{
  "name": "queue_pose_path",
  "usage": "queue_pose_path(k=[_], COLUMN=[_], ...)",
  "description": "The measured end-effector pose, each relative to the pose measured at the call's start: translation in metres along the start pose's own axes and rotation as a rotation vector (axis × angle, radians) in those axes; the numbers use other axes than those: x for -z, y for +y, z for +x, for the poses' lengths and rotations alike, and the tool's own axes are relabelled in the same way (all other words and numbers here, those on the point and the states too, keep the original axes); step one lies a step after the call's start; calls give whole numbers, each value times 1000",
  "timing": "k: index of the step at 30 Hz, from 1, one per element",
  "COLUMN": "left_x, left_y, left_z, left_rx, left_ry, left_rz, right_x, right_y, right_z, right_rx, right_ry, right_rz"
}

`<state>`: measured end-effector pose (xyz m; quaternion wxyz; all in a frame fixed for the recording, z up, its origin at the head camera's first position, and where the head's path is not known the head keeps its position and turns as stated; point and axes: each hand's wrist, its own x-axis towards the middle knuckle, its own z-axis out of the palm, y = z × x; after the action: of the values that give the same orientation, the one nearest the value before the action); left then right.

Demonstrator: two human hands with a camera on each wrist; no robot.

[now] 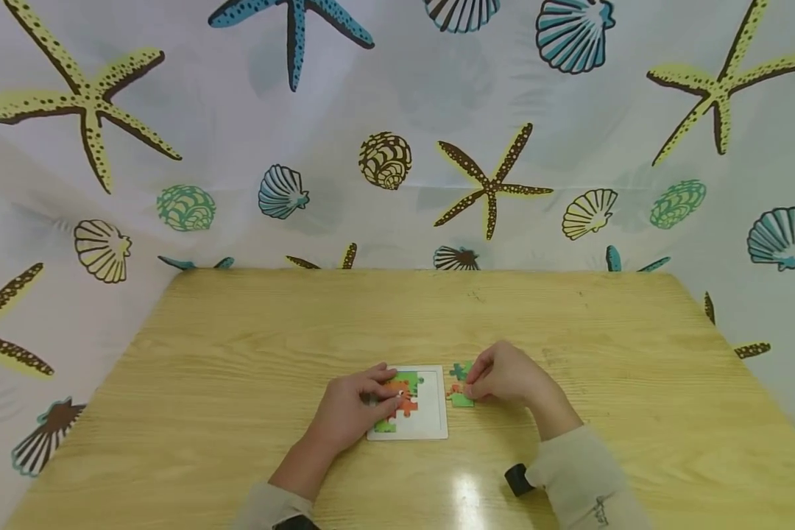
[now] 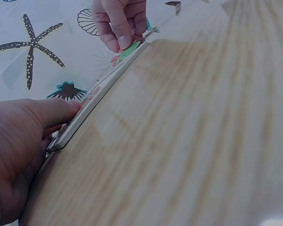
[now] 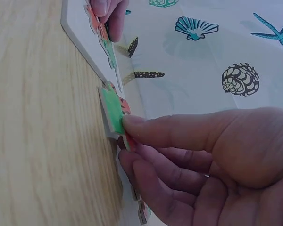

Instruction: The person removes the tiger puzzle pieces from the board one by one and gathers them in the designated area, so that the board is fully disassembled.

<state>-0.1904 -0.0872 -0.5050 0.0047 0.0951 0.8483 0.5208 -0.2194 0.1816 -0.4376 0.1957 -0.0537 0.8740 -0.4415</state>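
Note:
A white square puzzle board [image 1: 433, 419] lies on the table, its left part filled with orange and green jigsaw pieces [image 1: 407, 405]. Across its left side rests my left hand [image 1: 352, 401], thumb and fingertips touching the pieces. Just beyond the board's right edge, my right hand [image 1: 506, 377] pinches a green and orange puzzle piece [image 3: 114, 109] between thumb and fingers. In the right wrist view that piece tilts up off the wood. Another puzzle piece [image 1: 459, 370], dark green, sits by the right fingertips and is partly hidden.
The wooden table [image 1: 271, 331] spreads around the board. Behind it and at both sides hangs a white cloth [image 1: 338, 147] printed with starfish and shells. A black wrist strap [image 1: 520, 479] is at the right sleeve.

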Motion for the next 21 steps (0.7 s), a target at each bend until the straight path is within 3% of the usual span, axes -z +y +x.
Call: queue_pose_path(k=[8, 21], left_x=[2, 9], left_y=[3, 0], left_z=[4, 0], left_rx=[-59, -12], left_ry=[-44, -21], left_rz=[20, 25], right_x=[3, -5], right_y=[-4, -10], right_z=[-1, 0], right_rx=[-63, -54], right_ry=[63, 119], right_rz=[-56, -149])
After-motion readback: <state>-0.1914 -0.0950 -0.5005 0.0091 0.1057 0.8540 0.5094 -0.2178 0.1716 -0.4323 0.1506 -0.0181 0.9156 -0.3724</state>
